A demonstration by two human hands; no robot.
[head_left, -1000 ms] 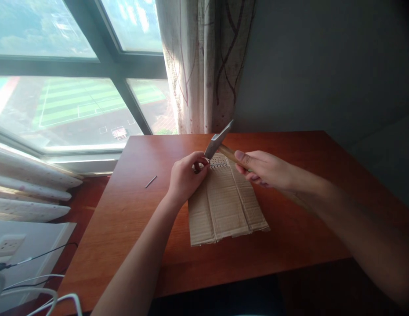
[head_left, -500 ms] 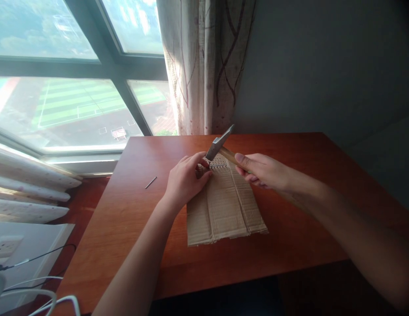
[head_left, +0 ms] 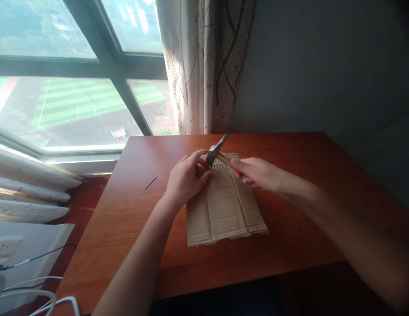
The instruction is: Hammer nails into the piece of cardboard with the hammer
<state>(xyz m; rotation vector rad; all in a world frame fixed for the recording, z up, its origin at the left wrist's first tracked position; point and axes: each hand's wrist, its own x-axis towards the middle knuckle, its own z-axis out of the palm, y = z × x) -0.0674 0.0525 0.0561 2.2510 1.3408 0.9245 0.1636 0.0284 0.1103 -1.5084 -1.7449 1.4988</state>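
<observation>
A sheet of corrugated cardboard (head_left: pixel 224 206) lies flat on the wooden table (head_left: pixel 125 228). Along its far part runs a row of small dark nails or holes (head_left: pixel 220 166). My left hand (head_left: pixel 187 177) rests at the cardboard's far left edge, thumb and fingertips curled around a thin nail, now mostly hidden by the hammer. The fingers of my right hand (head_left: pixel 257 172) are wrapped round the wooden handle of a hammer (head_left: pixel 215 153). Its metal head is down at the nail, right beside my left fingertips. A loose nail (head_left: pixel 150 182) lies to the left of my left hand.
A window (head_left: pixel 75 105) and a patterned curtain (head_left: pixel 204 66) stand behind the table, with a grey wall (head_left: pixel 323 66) at the right. White and black cables (head_left: pixel 42 292) and a wall socket (head_left: pixel 7 248) are at the lower left.
The hammer has swung down and slightly left, its head dropping onto the nail. My right hand has moved a little left and down with it. My left hand has stayed in place.
</observation>
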